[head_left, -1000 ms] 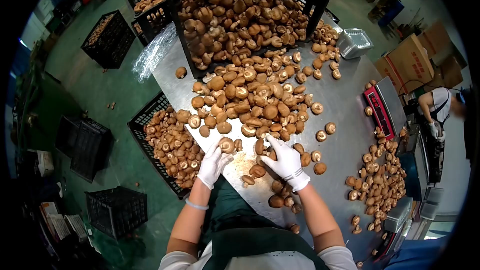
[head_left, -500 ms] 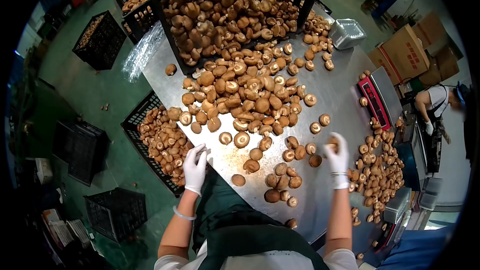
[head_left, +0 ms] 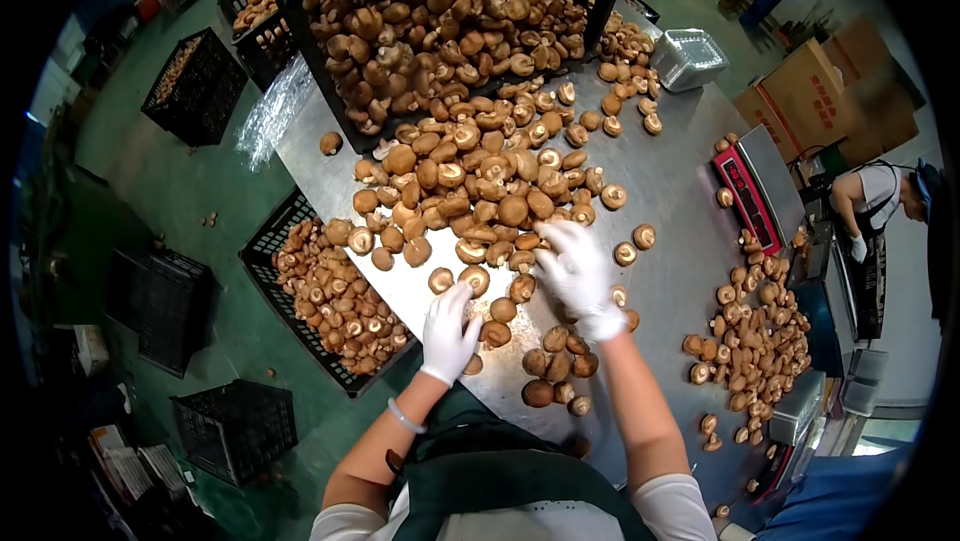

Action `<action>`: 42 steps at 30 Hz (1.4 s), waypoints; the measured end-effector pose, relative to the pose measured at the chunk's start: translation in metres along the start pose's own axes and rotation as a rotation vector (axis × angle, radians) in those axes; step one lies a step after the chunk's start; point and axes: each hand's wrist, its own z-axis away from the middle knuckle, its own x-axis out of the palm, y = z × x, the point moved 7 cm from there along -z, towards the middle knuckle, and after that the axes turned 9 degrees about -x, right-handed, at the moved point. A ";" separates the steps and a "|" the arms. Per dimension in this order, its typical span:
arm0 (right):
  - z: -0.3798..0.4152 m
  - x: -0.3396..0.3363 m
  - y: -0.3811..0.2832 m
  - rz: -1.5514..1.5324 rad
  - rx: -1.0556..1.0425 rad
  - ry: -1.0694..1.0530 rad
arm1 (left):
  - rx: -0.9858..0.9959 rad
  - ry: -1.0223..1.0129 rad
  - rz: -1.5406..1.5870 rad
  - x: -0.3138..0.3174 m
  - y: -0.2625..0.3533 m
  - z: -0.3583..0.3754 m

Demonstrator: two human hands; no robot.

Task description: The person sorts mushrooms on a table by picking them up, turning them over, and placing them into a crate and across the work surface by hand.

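Both my hands wear white gloves. My left hand (head_left: 450, 335) is at the near edge of the metal table, fingers apart, its tips beside a pale-gilled shiitake mushroom (head_left: 474, 282) and its thumb near a brown mushroom (head_left: 495, 334). My right hand (head_left: 577, 276) reaches over the near right edge of the loose mushroom pile (head_left: 490, 176), fingers spread and pointing left among the caps. No mushroom shows clearly in either hand. Below my right hand lies a small group of darker mushrooms (head_left: 560, 366), partly under the wrist.
A tipped black crate (head_left: 345, 121) spills mushrooms at the back. A floor crate (head_left: 262, 266) of mushrooms stands left. Right are a red scale (head_left: 745, 203), another mushroom heap (head_left: 755, 326) and clear plastic trays (head_left: 688, 59). A co-worker (head_left: 868, 206) works at far right.
My right hand has swung left from the table's right side to the pile; the mushroom it held no longer shows in it. My left hand has moved right, onto the table among the near mushrooms.
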 end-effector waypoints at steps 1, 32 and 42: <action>-0.012 0.031 -0.006 -0.099 -0.032 -0.047 | -0.050 -0.002 -0.014 0.006 -0.004 -0.012; 0.038 0.049 0.071 -1.024 0.733 0.030 | -0.751 -0.435 1.502 0.013 0.004 -0.010; 0.011 0.067 0.037 0.279 0.068 -0.391 | -0.141 -0.076 0.240 0.016 0.013 -0.071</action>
